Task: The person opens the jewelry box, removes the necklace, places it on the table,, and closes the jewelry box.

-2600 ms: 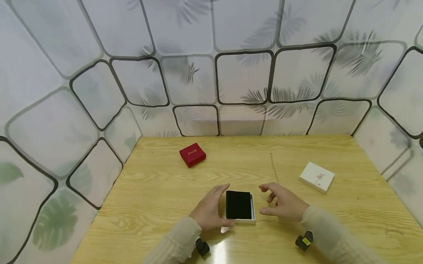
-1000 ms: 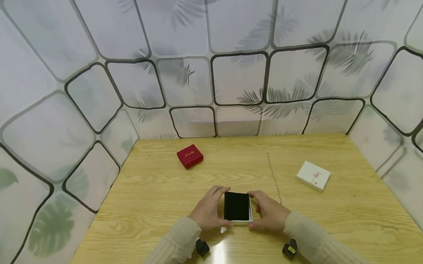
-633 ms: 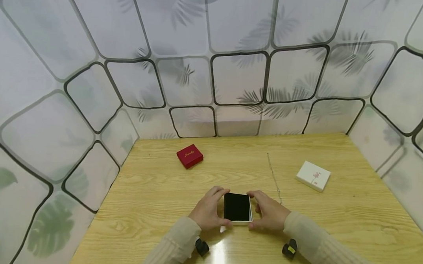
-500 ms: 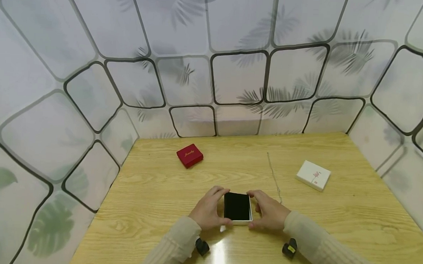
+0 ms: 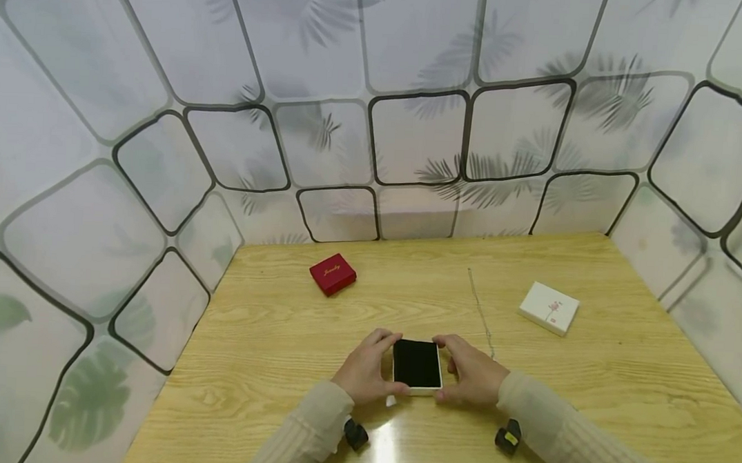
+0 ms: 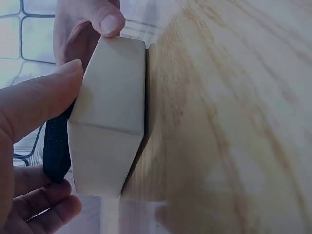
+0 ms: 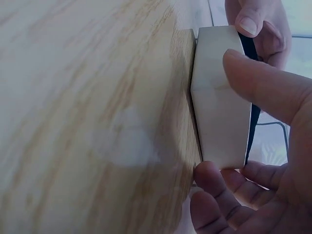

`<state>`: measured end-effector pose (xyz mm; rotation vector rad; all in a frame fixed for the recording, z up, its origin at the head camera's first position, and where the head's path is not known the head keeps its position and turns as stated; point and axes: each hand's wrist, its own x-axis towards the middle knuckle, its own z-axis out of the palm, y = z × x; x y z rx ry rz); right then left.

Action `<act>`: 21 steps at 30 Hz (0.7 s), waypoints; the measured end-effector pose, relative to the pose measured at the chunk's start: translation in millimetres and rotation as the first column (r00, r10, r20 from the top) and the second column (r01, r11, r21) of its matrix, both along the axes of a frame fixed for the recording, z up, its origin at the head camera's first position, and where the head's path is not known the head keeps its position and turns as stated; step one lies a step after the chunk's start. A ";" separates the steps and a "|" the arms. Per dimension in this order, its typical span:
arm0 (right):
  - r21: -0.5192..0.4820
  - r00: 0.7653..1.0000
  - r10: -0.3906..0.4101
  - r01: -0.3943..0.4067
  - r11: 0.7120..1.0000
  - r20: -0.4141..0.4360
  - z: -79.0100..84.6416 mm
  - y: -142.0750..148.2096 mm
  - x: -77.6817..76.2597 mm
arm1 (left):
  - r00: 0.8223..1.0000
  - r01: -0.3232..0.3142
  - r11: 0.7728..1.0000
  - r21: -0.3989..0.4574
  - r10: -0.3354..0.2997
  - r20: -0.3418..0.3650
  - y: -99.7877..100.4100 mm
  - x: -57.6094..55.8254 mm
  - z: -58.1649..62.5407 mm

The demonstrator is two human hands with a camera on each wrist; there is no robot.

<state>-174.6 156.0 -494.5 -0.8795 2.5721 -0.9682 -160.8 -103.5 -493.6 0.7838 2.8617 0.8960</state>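
A small white box [image 5: 426, 392] lies on the wooden table between my hands in the head view, with a black pad [image 5: 417, 363] filling its top. My left hand [image 5: 366, 371] grips the box's left side, thumb at the near wall and fingers at the far corner. Mirroring it, my right hand [image 5: 473, 373] holds the right side the same way. In the left wrist view the pad [image 6: 57, 146] stands somewhat above the wall of the box [image 6: 114, 83]; the right wrist view shows less of it. Beyond my right hand lies a thin chain necklace [image 5: 479, 309].
A red box [image 5: 333, 274] with gold lettering sits at the back left of the table. To the right is a white box lid or box [image 5: 549, 308] with a pink flower print. Patterned fabric [image 5: 421, 137] rises behind the table.
The right hand came in from the right to the white box. The black pad has shifted right and sunk lower, covering the gap formerly seen along the box's right wall.
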 end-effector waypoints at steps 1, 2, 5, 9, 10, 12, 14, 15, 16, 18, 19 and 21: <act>-0.001 1.000 0.004 -0.004 1.000 -0.007 -0.4 0.2 -0.1 | 1.000 -0.001 1.000 -0.001 0.001 -0.001 0.1 0.0 -0.5; -0.003 1.000 0.007 -0.008 1.000 -0.012 -0.8 0.3 -0.1 | 1.000 -0.001 1.000 0.000 0.001 0.000 0.2 0.1 -1.0; -0.009 1.000 0.013 -0.013 1.000 -0.022 -0.9 0.5 0.2 | 1.000 0.000 1.000 0.001 0.000 0.002 0.6 0.8 -1.9; -0.010 1.000 0.010 -0.011 1.000 -0.020 -0.2 -0.1 0.3 | 1.000 -0.001 1.000 -0.005 0.001 0.017 0.8 2.2 -1.4; -0.010 1.000 0.009 -0.009 1.000 -0.018 -0.1 -0.2 0.3 | 1.000 -0.003 1.000 -0.009 0.004 0.024 0.8 2.6 -1.1; -0.007 1.000 0.008 -0.008 1.000 -0.013 0.1 -0.5 0.4 | 0.999 -0.005 1.000 -0.018 0.006 0.036 1.0 3.1 -0.5; -0.003 1.000 0.006 -0.006 1.000 -0.009 0.1 -0.6 0.6 | 0.999 -0.007 1.000 -0.027 0.009 0.052 1.2 3.6 0.2; -0.002 1.000 0.006 -0.006 1.000 -0.006 0.2 -0.7 0.8 | 0.998 -0.007 1.000 -0.030 0.008 0.061 1.3 3.8 0.3; -0.002 1.000 0.004 -0.004 1.000 -0.004 0.4 -0.7 0.9 | 0.998 -0.005 0.999 -0.031 0.008 0.070 1.4 4.0 0.5; -0.005 1.000 0.000 0.000 1.000 0.000 0.6 -0.8 1.1 | 0.996 -0.004 1.000 -0.029 0.007 0.087 1.8 4.4 1.1; -0.006 1.000 0.000 0.000 1.000 0.001 0.7 -0.8 1.2 | 0.996 -0.003 1.000 -0.028 0.006 0.093 1.9 4.6 1.3; -0.011 1.000 -0.002 0.002 1.000 0.006 1.0 -0.8 1.4 | 0.995 -0.002 1.000 -0.025 0.004 0.102 2.2 5.0 1.7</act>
